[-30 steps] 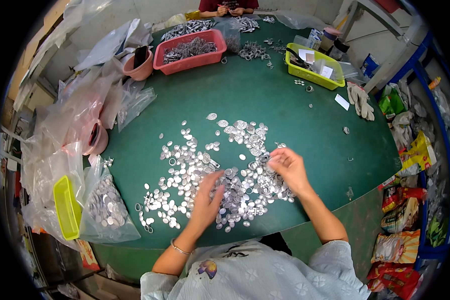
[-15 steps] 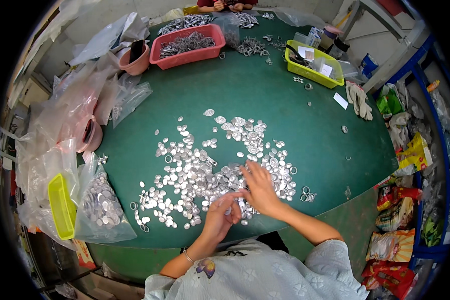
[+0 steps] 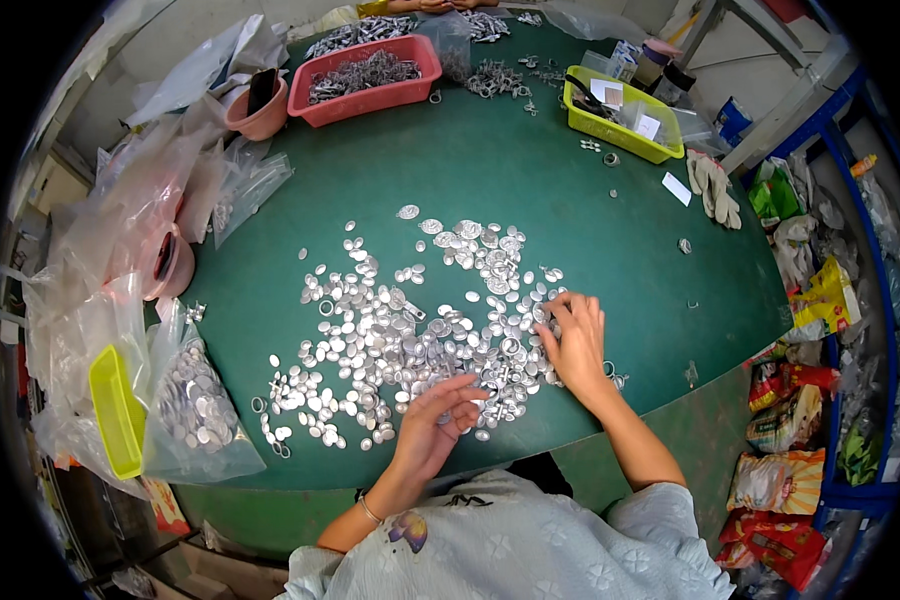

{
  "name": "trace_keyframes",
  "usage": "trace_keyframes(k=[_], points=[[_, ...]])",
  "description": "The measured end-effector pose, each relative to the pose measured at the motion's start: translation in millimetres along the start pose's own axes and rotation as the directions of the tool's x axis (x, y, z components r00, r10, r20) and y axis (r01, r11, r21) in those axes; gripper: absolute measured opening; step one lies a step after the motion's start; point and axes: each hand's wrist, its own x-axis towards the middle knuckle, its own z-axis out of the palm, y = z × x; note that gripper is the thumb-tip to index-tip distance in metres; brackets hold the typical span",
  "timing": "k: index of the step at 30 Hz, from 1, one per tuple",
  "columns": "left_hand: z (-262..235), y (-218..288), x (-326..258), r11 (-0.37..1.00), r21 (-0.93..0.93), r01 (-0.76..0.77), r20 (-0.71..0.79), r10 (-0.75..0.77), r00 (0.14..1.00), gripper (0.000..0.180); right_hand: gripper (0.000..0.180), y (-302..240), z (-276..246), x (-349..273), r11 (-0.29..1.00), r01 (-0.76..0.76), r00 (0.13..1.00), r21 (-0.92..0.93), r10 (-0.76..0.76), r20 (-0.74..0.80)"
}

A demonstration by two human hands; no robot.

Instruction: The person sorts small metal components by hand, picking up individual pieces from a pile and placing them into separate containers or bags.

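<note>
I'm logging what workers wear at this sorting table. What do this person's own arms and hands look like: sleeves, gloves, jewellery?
Both forearms are bare, with no gloves on the left hand or the right hand. A thin bracelet circles the left wrist. The pale blue-grey top has a faint flower pattern and short sleeves ending above the elbows. No rings can be made out.
</note>
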Motion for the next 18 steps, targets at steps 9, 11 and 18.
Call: trace_keyframes(k=[9,11,18], points=[[5.1,-16.0,0.6,0.975,0.045,0.216,0.169,-0.221,0.961,0.036,0.033,4.5,16.9,-1.3,0.993,-0.012,1.000,-0.116,0.011,-0.007],[5.1,-16.3,-0.5,0.974,0.057,0.217,0.182,-0.224,0.957,0.036,0.035,3.8,14.8,-2.5,0.992,-0.014,0.999,-0.125,0.018,0.032],[5.3,-18.3,-2.8,0.972,0.051,0.229,0.172,-0.235,0.957,0.035,0.029,2.8,24.5,-1.9,0.998,-0.037,0.999,-0.052,0.037,0.004]])
